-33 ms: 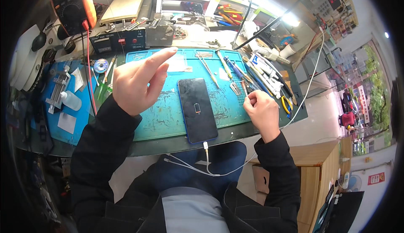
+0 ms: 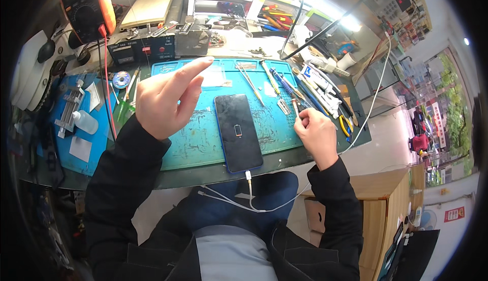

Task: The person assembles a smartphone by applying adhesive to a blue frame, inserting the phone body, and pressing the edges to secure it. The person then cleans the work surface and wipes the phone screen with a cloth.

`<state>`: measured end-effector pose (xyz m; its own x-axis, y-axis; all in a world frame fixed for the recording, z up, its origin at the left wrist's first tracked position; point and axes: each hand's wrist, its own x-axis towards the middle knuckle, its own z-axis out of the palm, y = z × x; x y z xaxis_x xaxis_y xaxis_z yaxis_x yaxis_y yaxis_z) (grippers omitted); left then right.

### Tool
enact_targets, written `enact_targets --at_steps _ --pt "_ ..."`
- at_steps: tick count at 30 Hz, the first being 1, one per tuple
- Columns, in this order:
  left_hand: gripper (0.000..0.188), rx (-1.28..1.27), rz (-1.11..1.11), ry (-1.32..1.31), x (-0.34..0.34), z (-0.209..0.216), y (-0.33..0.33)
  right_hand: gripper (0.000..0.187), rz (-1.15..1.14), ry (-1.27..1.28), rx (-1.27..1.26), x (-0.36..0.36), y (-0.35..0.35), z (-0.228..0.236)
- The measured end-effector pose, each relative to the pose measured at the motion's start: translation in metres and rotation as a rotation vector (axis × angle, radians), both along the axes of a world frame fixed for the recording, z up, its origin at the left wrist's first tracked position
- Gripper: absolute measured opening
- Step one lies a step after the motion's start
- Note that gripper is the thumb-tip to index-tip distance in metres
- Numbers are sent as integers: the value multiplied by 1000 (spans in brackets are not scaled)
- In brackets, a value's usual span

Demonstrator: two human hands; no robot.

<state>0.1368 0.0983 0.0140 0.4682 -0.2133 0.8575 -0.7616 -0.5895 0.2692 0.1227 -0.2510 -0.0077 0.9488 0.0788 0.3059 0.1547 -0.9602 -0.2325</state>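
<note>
A dark smartphone [image 2: 239, 138] with a blue edge lies face up on the blue-green work mat [image 2: 198, 146], a battery symbol on its screen. A white cable plug [image 2: 248, 175] sits at its lower end. My left hand [image 2: 165, 100] is raised over the mat left of the phone, index finger and thumb stretched out, the other fingers curled, nothing seen in it. At the mat's right edge, the fingers of my right hand [image 2: 316, 131] are pinched together beside a slim tool [image 2: 295, 107]. Whether they grip that tool is hidden. Tweezers [image 2: 250, 84] lie beyond the phone.
Screwdrivers, pliers [image 2: 345, 126] and a white tube [image 2: 316, 76] crowd the right side. A multimeter [image 2: 84, 11] and a black bench unit [image 2: 142, 49] stand behind, left. A small bottle [image 2: 85, 122] and a metal clamp [image 2: 71, 105] sit far left. The white charging cable [image 2: 284, 207] hangs below the table edge.
</note>
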Motion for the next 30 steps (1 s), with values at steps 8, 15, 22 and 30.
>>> enact_targets --at_steps 8,15,22,30 --pt "36 -13 -39 -27 -1 6 -3 8 420 -159 -124 60 16 17" --pt "35 11 -88 -86 2 9 1 12 433 195 -370 90 26 23" --pt "35 -9 -49 -63 0 11 1 11 587 203 -321 94 18 29" --pt "34 -10 -24 -45 1 10 4 13 434 46 -98 114 17 38"
